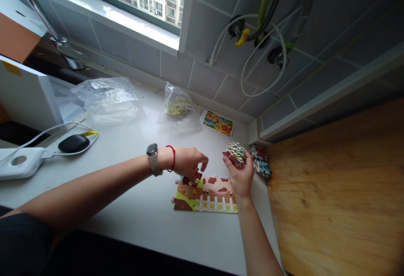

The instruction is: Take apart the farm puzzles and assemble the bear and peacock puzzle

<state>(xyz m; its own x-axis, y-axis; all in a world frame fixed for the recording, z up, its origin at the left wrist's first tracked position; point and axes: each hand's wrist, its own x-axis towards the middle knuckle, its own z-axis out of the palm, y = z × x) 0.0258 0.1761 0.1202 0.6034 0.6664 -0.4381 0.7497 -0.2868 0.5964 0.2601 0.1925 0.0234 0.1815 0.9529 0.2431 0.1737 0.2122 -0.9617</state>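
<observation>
A partly joined jigsaw puzzle with a farm picture lies on the white counter. My left hand, with a watch and a red string on its wrist, pinches a puzzle piece at the puzzle's upper left edge. To the right of the puzzle, my right hand is raised and grips a stack of loose puzzle pieces.
More pieces lie in a pile by the right wall. A picture card and a plastic bag with pieces lie behind; another clear bag, a black case, a white device with cable sit left. Wooden surface right.
</observation>
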